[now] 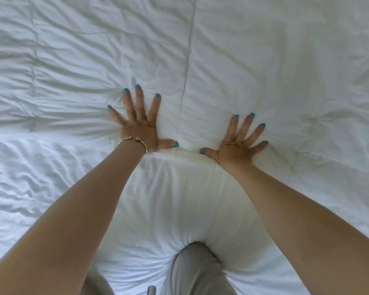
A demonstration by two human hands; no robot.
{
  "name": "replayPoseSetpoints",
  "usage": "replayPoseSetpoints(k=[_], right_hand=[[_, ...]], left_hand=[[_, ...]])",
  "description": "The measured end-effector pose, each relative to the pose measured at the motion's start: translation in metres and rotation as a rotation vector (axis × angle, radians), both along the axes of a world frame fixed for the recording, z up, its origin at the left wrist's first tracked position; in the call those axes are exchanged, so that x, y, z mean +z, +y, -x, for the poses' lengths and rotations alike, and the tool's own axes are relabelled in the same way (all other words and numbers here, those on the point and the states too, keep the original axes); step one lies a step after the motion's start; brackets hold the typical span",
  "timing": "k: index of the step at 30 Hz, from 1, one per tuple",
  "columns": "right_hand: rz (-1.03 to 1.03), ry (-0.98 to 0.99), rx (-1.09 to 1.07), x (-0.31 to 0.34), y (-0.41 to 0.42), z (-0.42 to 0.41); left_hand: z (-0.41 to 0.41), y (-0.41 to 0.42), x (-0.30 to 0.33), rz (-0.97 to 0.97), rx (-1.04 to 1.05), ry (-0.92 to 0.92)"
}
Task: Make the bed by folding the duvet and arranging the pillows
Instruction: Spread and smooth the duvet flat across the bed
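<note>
Now both hands lie flat on the white duvet (264,60), which covers the bed and fills nearly the whole view. The left hand (140,126) presses down left of centre, fingers straight and spread wide, thumb pointing right; its grip is open and holds nothing. A thin bracelet (136,141) circles that wrist. The right hand (237,145) presses just right of centre and a little nearer, also splayed with straight fingers, thumb pointing left, so its grip is open too. The two thumbs are near each other but apart. The nails are painted teal. Creases fan out in the fabric to the left of the left hand, and a stitched seam runs away from between the hands. A knee (192,271) in grey cloth sinks into the duvet's near edge.
</note>
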State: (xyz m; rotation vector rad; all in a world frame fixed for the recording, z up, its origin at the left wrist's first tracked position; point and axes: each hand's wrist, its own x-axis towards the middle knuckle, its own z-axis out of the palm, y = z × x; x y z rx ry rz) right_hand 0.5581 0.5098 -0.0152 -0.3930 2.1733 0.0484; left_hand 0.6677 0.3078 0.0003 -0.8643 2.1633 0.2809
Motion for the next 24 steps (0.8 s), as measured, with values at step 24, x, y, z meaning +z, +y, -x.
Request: replayPoseSetpoints(k=[24], right_hand=[[0.128, 0.213, 0.05, 0.019, 0.027, -0.022]], left_hand=[[-0.015, 0.009, 0.012, 0.098, -0.081, 0.023]])
